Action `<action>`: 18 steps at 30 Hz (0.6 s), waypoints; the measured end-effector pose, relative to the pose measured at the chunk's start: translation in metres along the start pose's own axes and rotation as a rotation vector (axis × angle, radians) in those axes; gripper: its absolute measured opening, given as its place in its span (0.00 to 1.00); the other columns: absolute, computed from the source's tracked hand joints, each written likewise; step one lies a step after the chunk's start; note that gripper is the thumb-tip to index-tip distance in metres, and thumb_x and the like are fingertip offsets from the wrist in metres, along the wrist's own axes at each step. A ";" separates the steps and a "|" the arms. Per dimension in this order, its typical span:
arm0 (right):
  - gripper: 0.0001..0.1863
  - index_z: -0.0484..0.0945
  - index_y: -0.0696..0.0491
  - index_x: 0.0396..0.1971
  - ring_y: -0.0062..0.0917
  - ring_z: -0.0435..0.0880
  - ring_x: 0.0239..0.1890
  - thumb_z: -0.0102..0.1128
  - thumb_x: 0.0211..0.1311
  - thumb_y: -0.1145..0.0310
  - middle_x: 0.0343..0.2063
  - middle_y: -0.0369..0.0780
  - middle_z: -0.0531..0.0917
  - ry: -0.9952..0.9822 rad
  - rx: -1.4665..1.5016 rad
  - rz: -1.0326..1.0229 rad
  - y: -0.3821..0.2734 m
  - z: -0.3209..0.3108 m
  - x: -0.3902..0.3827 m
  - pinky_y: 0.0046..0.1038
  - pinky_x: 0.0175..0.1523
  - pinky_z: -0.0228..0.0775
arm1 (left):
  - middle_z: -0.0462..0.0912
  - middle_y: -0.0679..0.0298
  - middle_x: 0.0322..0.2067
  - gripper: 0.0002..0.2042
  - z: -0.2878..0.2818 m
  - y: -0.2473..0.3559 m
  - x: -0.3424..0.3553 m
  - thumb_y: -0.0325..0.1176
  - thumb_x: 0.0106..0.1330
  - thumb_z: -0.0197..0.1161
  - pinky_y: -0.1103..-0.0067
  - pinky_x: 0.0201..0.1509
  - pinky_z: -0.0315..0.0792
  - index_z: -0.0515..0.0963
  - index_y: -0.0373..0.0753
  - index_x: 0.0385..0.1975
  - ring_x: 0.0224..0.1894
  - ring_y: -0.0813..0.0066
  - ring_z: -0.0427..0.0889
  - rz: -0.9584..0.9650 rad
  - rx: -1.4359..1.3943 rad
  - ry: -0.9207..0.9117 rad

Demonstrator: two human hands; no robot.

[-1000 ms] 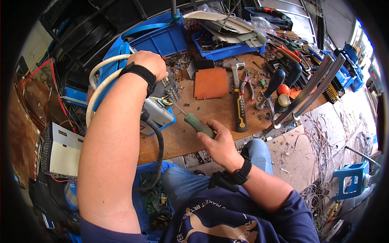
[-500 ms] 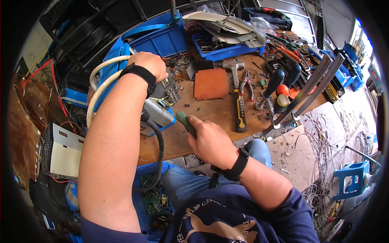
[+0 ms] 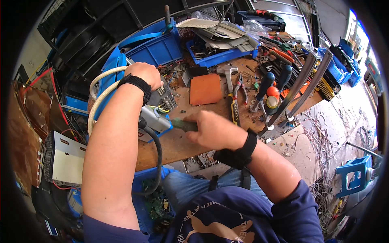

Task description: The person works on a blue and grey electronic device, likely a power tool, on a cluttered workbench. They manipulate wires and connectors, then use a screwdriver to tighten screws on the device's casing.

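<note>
My left hand (image 3: 144, 75) is curled over the top of a silver electrical unit (image 3: 156, 120) with blue edges, on the left of the workbench; its fingertips are mostly hidden. My right hand (image 3: 212, 130), slightly blurred, is closed around a green-handled screwdriver (image 3: 184, 124). The handle points left at the unit's near end, and its tip cannot be made out. Thin yellow-green wires (image 3: 161, 109) show at the unit's top edge. A thick pale cable (image 3: 97, 103) loops beside my left wrist, and a black cable (image 3: 159, 158) hangs down over the bench edge.
An orange-brown plate (image 3: 205, 90), a hammer (image 3: 230, 83) and pliers (image 3: 242, 90) lie beyond my right hand. Metal rails (image 3: 302, 87) stand upright at the right. Blue bins (image 3: 156, 48) line the back. A blue crate (image 3: 142, 210) with circuit boards sits below the bench.
My right hand has shifted slightly right, and the screwdriver handle has swung from slanted to nearly level. My left hand stays on the unit. The whole view has shifted a little.
</note>
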State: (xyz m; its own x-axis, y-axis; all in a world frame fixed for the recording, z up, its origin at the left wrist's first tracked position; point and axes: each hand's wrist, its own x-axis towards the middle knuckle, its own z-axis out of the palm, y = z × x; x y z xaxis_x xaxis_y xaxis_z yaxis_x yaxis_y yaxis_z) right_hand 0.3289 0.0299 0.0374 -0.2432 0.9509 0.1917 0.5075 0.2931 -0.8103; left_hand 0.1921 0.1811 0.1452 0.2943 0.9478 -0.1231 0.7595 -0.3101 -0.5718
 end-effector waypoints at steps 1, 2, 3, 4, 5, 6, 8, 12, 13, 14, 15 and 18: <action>0.22 0.76 0.64 0.46 0.40 0.83 0.32 0.58 0.50 0.68 0.29 0.55 0.82 -0.015 0.071 0.037 -0.002 0.001 -0.004 0.34 0.40 0.73 | 0.83 0.53 0.43 0.25 0.002 -0.001 0.001 0.55 0.61 0.57 0.67 0.52 0.73 0.82 0.37 0.39 0.48 0.56 0.80 -0.010 -0.009 0.000; 0.22 0.76 0.65 0.45 0.43 0.83 0.34 0.58 0.50 0.68 0.30 0.56 0.82 -0.031 0.141 0.073 -0.003 0.003 -0.007 0.36 0.42 0.73 | 0.83 0.53 0.43 0.25 0.003 -0.003 0.001 0.55 0.61 0.57 0.67 0.52 0.73 0.83 0.37 0.39 0.48 0.56 0.80 -0.021 -0.018 -0.001; 0.22 0.76 0.65 0.45 0.49 0.81 0.39 0.58 0.51 0.68 0.33 0.58 0.81 0.077 0.117 0.028 0.009 0.015 -0.008 0.38 0.46 0.72 | 0.82 0.55 0.44 0.23 -0.002 0.002 0.000 0.54 0.62 0.57 0.67 0.52 0.73 0.82 0.39 0.41 0.48 0.58 0.80 -0.019 0.004 -0.009; 0.22 0.76 0.65 0.46 0.49 0.81 0.41 0.58 0.52 0.67 0.35 0.58 0.81 0.115 0.047 0.037 0.009 0.029 -0.008 0.38 0.49 0.71 | 0.82 0.58 0.45 0.22 -0.005 0.003 -0.004 0.53 0.63 0.56 0.68 0.52 0.74 0.82 0.41 0.43 0.49 0.60 0.80 -0.026 0.027 -0.020; 0.22 0.75 0.65 0.47 0.49 0.80 0.42 0.58 0.53 0.67 0.35 0.57 0.81 0.134 0.067 0.064 0.008 0.034 -0.011 0.38 0.49 0.71 | 0.82 0.60 0.46 0.21 -0.007 0.003 -0.006 0.53 0.64 0.56 0.68 0.53 0.74 0.82 0.43 0.45 0.50 0.62 0.80 -0.034 0.050 -0.031; 0.23 0.74 0.64 0.49 0.49 0.80 0.43 0.57 0.54 0.67 0.36 0.57 0.81 0.143 0.086 0.091 0.007 0.038 -0.013 0.38 0.50 0.70 | 0.83 0.58 0.44 0.22 -0.005 0.002 -0.006 0.54 0.62 0.56 0.68 0.52 0.74 0.82 0.41 0.42 0.49 0.60 0.80 -0.015 0.032 0.002; 0.24 0.72 0.64 0.50 0.49 0.80 0.44 0.57 0.56 0.66 0.38 0.57 0.81 0.141 0.092 0.126 0.004 0.031 -0.022 0.38 0.51 0.70 | 0.83 0.53 0.41 0.25 0.000 0.000 -0.004 0.55 0.60 0.57 0.66 0.50 0.74 0.83 0.37 0.38 0.46 0.55 0.81 0.025 -0.002 0.070; 0.24 0.72 0.63 0.50 0.50 0.78 0.44 0.56 0.57 0.63 0.38 0.57 0.80 0.232 0.161 0.170 0.010 0.035 -0.035 0.41 0.52 0.69 | 0.83 0.53 0.40 0.25 0.002 -0.001 -0.002 0.55 0.60 0.57 0.66 0.51 0.74 0.83 0.36 0.37 0.46 0.55 0.81 0.008 -0.006 0.037; 0.25 0.71 0.63 0.52 0.50 0.78 0.45 0.56 0.58 0.62 0.39 0.57 0.80 0.256 0.130 0.157 0.016 0.040 -0.035 0.41 0.52 0.68 | 0.83 0.53 0.40 0.25 0.002 0.000 -0.003 0.56 0.60 0.57 0.67 0.51 0.74 0.83 0.36 0.37 0.46 0.55 0.81 0.002 -0.012 0.040; 0.25 0.71 0.62 0.52 0.50 0.78 0.45 0.56 0.58 0.62 0.38 0.57 0.80 0.259 0.167 0.157 0.019 0.044 -0.034 0.41 0.52 0.69 | 0.83 0.53 0.40 0.25 0.001 0.000 -0.003 0.56 0.60 0.57 0.67 0.51 0.74 0.83 0.36 0.37 0.46 0.55 0.81 0.008 -0.009 0.046; 0.25 0.71 0.62 0.52 0.50 0.78 0.44 0.56 0.58 0.62 0.38 0.57 0.80 0.259 0.203 0.154 0.021 0.047 -0.033 0.41 0.51 0.69 | 0.83 0.53 0.40 0.25 0.001 -0.001 -0.004 0.56 0.60 0.57 0.67 0.51 0.74 0.83 0.36 0.37 0.46 0.55 0.81 0.011 -0.009 0.051; 0.25 0.71 0.62 0.52 0.51 0.78 0.42 0.56 0.58 0.62 0.37 0.57 0.80 0.279 0.237 0.118 0.019 0.051 -0.031 0.42 0.49 0.69 | 0.83 0.53 0.41 0.25 0.002 -0.001 -0.004 0.55 0.60 0.57 0.67 0.51 0.74 0.83 0.36 0.37 0.46 0.55 0.81 0.021 -0.010 0.067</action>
State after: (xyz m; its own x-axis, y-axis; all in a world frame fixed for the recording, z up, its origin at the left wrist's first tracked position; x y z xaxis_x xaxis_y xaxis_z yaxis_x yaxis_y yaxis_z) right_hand 0.3038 0.0013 -0.0118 0.0567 0.9769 0.2060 0.3051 0.1795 -0.9352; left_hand 0.1885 0.1777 0.1446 0.3481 0.9340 -0.0803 0.7586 -0.3309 -0.5613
